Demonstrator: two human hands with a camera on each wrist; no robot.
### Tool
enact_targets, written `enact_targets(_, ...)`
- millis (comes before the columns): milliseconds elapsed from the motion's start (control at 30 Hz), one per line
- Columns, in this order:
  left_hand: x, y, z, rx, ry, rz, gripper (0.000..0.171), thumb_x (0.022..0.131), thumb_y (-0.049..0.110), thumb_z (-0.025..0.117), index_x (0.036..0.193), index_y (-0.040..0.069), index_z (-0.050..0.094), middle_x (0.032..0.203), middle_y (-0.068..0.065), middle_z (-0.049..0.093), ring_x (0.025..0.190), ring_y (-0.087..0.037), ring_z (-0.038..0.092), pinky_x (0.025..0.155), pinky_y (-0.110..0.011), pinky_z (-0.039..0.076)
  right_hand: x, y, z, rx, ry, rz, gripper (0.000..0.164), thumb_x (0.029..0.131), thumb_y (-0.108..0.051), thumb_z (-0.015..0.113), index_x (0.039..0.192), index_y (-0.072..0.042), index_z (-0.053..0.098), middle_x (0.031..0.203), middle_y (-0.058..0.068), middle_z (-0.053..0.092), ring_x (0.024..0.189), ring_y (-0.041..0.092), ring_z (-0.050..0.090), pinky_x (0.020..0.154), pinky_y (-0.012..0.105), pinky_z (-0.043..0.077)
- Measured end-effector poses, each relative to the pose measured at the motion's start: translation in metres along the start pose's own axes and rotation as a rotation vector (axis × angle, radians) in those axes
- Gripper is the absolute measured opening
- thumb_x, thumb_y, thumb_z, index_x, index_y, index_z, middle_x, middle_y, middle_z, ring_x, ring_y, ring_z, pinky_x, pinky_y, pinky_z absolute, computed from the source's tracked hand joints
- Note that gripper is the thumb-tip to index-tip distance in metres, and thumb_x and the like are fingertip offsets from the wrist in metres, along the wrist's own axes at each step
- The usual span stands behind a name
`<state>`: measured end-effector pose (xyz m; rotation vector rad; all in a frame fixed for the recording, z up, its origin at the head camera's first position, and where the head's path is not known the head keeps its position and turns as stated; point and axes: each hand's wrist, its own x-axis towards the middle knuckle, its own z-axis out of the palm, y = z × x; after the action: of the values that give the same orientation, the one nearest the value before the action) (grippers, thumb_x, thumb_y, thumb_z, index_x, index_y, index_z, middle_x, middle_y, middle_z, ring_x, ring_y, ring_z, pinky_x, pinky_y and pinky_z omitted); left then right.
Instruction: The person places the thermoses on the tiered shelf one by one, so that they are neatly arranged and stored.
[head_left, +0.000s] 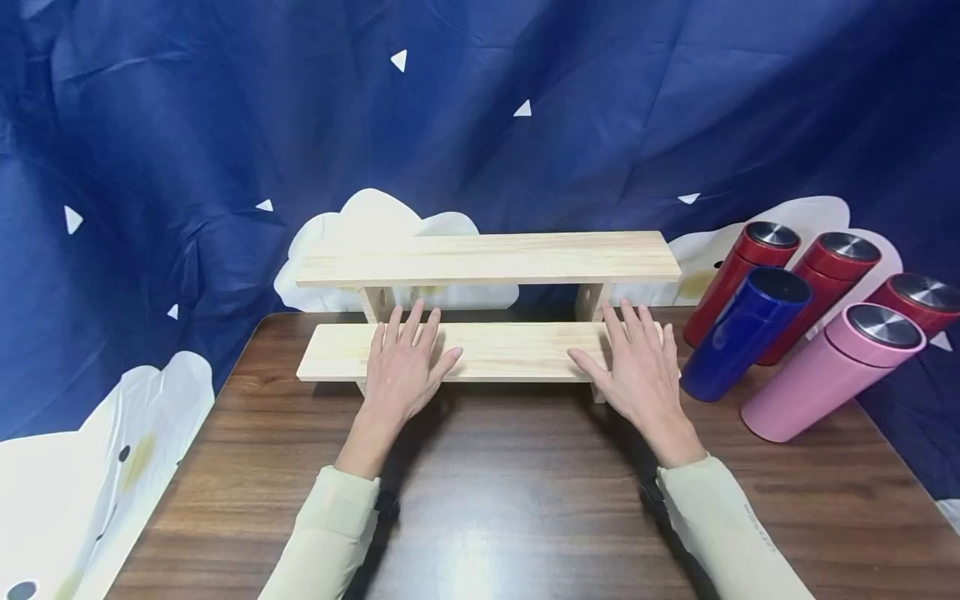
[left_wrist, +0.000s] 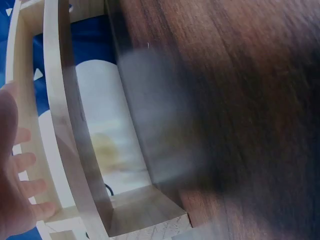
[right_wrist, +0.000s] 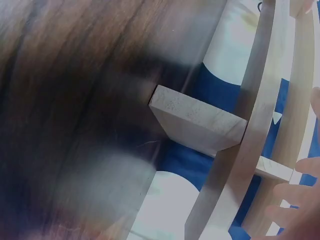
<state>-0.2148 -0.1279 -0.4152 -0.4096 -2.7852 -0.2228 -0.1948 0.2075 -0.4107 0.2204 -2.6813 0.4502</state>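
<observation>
A two-tier rack of pale wood [head_left: 495,258] stands near the back of the table, its upper board behind and above the lower board [head_left: 517,350]. My left hand [head_left: 402,362] is over the left part of the lower board, fingers spread and pointing at the back. On the right part, my right hand [head_left: 637,362] lies the same way, palm down with the thumb out to the side. Neither hand holds anything. In the left wrist view the left fingers [left_wrist: 32,187] show beside the boards; the right wrist view shows an upright support [right_wrist: 200,120] under the lower board.
Right of the rack stand a blue thermos bottle [head_left: 746,333], a pink one [head_left: 832,371] and several red ones [head_left: 742,283]. The brown wooden table [head_left: 495,500] stretches in front. A dark blue curtain [head_left: 450,125] with white shapes hangs behind.
</observation>
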Motion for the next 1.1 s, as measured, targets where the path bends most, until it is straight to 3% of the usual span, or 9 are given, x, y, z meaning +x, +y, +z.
enact_targets(267,0.002,-0.003,0.002,0.019,0.097,0.047,0.073,0.1,0.064,0.044,0.153,0.015,0.045,0.16,-0.013,0.037,0.147,-0.038,0.029,0.115,-0.058,0.027,0.0,0.005,-0.005,0.054,0.072,0.008,0.088,0.088,-0.061,0.068,0.152,-0.005,0.043,0.154,0.025,0.04,0.145,0.043,0.03,0.115,0.067,0.017)
enact_targets(433,0.001,-0.007,0.003,-0.013,0.151,0.065,0.068,0.099,0.059,0.051,0.146,0.011,0.053,0.149,-0.015,0.05,0.138,-0.037,0.041,0.108,-0.055,0.037,0.0,0.006,-0.009,0.175,0.148,0.026,0.08,0.087,-0.05,0.075,0.149,-0.006,0.048,0.15,0.021,0.048,0.137,0.044,0.042,0.105,0.067,0.034)
enact_targets(667,0.0,-0.016,0.006,-0.152,0.357,0.082,0.045,0.095,0.04,0.067,0.123,0.005,0.07,0.119,-0.014,0.068,0.11,-0.037,0.062,0.081,-0.052,0.051,0.003,0.007,-0.02,0.379,0.231,0.112,0.066,0.089,-0.038,0.077,0.143,-0.006,0.055,0.136,0.019,0.059,0.124,0.04,0.055,0.096,0.06,0.044)
enact_targets(833,-0.001,-0.022,0.004,-0.289,0.454,0.024,0.021,0.089,0.019,0.073,0.105,0.004,0.073,0.1,-0.012,0.071,0.093,-0.036,0.066,0.072,-0.05,0.053,0.006,0.008,-0.028,0.508,0.294,0.151,0.055,0.089,-0.024,0.078,0.137,-0.003,0.059,0.13,0.014,0.065,0.117,0.032,0.062,0.093,0.043,0.051)
enact_targets(967,-0.003,-0.028,0.001,-0.362,0.457,-0.062,0.01,0.087,0.01,0.074,0.096,0.004,0.072,0.091,-0.011,0.07,0.086,-0.033,0.066,0.069,-0.05,0.053,0.008,0.008,-0.034,0.551,0.336,0.173,0.05,0.088,-0.017,0.079,0.132,-0.001,0.061,0.124,0.014,0.068,0.11,0.03,0.066,0.087,0.021,0.05)
enact_targets(1100,-0.005,-0.038,0.001,-0.437,0.447,-0.164,0.008,0.089,0.011,0.073,0.094,0.005,0.072,0.089,-0.011,0.07,0.085,-0.031,0.065,0.073,-0.049,0.051,0.008,0.009,-0.041,0.57,0.377,0.179,0.047,0.087,-0.012,0.079,0.129,0.0,0.062,0.119,0.013,0.069,0.101,0.02,0.068,0.082,0.014,0.049)
